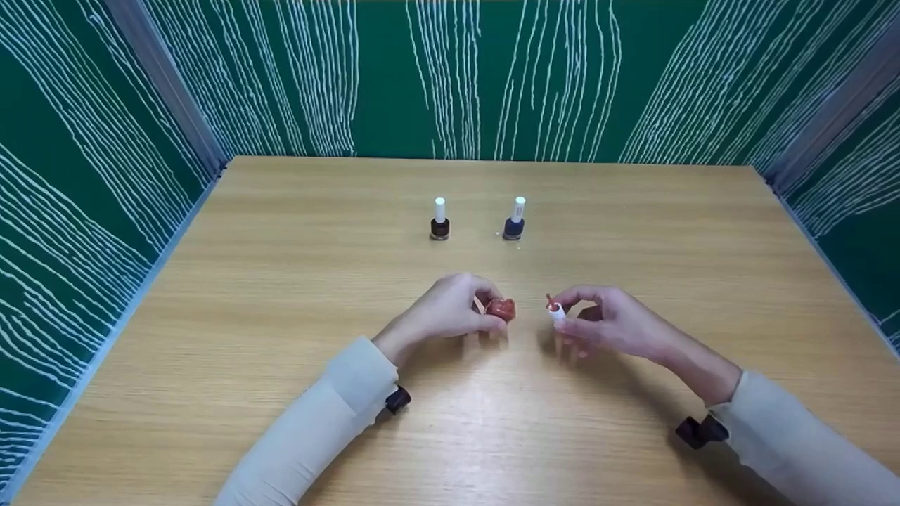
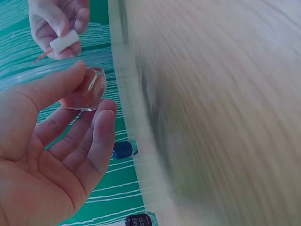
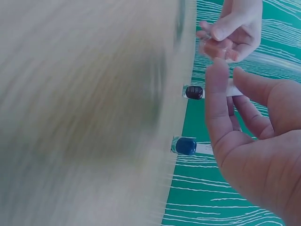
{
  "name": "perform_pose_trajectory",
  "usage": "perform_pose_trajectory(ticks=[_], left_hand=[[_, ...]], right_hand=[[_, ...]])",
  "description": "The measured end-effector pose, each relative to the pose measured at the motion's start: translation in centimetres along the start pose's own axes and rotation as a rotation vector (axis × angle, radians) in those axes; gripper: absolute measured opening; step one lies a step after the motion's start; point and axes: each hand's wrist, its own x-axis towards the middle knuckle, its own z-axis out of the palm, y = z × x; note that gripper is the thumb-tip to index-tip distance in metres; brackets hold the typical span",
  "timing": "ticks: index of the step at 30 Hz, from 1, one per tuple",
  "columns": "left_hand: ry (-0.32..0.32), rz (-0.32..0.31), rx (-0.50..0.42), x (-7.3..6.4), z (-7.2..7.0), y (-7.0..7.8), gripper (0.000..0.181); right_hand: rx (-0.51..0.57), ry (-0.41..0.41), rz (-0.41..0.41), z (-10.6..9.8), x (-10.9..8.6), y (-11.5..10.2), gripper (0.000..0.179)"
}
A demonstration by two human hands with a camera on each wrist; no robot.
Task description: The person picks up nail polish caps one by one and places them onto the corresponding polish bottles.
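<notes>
My left hand (image 1: 450, 306) pinches a small clear nail polish bottle (image 2: 89, 92) of orange-red polish between thumb and fingers, above the wooden table. In the head view the bottle tilts, its neck toward the right. Across a short gap, my right hand (image 1: 612, 323) pinches the white brush cap (image 1: 557, 313) between thumb and fingertips. From the cap a thin brush (image 2: 42, 56) coated in orange-red sticks out, apart from the bottle. My right hand's fingers hide most of the cap in the right wrist view.
Two capped nail polish bottles stand upright farther back: a dark, nearly black bottle (image 1: 440, 228) and a dark blue bottle (image 1: 514, 228) to its right. The wooden table (image 1: 281, 281) ends at a green wall (image 1: 383, 77) with white lines.
</notes>
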Motion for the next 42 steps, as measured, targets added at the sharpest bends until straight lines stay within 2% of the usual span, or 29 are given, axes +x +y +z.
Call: perform_pose_trajectory(ticks=[7, 14, 21, 32, 42], left_hand=[[-0.010, -0.004, 0.014, -0.5, 0.1, -0.5, 0.024], [0.016, 0.010, 0.034, -0.6, 0.1, -0.8, 0.025], [0.007, -0.017, 0.034, -0.6, 0.0, -0.7, 0.026], [-0.001, -0.020, 0.019, -0.7, -0.1, -0.9, 0.023], [0.000, 0.006, 0.024, -0.6, 0.0, -1.1, 0.021]], right_hand=[[0.056, -0.042, -0.011, 0.4, 0.1, 0.6, 0.041], [-0.021, -0.056, -0.038, 0.5, 0.3, 0.7, 0.034], [-0.044, -0.104, -0.053, 0.9, 0.3, 0.7, 0.031], [-0.048, -0.099, -0.004, 0.9, 0.4, -0.1, 0.032], [-0.041, -0.102, -0.042, 1.3, 0.9, -0.4, 0.030]])
